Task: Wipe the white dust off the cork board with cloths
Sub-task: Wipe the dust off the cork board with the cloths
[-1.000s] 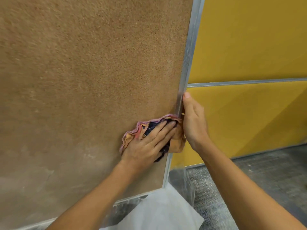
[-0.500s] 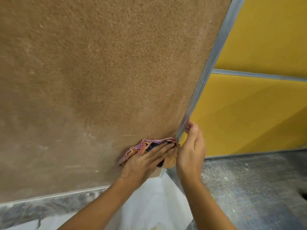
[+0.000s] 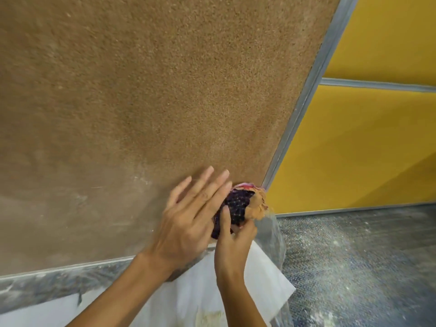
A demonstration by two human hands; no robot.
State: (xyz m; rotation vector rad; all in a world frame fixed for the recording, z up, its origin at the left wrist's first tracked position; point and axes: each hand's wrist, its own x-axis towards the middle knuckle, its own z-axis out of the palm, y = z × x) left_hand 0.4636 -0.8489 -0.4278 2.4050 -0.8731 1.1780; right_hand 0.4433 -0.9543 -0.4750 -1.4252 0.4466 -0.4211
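Observation:
The brown cork board (image 3: 165,90) stands upright in a grey metal frame (image 3: 306,102). Pale white dust (image 3: 59,208) smears its lower left part. A bunched cloth (image 3: 239,205), dark checkered with pink and orange edges, sits at the board's lower right corner. My right hand (image 3: 236,239) grips the cloth from below, thumb pressed across the dark part. My left hand (image 3: 188,218) is beside it on the left with fingers straight and spread, its little-finger side against the cloth. That hand is motion-blurred.
Yellow wall panels (image 3: 365,149) with a grey strip stand to the right of the board. Below lies a grey speckled floor (image 3: 365,267) dotted with white dust. A white sheet (image 3: 266,279) and clear plastic (image 3: 273,232) lie under my hands.
Both hands and the cloth slid down to the board's lower right corner. My right hand left the frame edge and took hold of the cloth. My left hand's fingers lifted off the cloth and spread.

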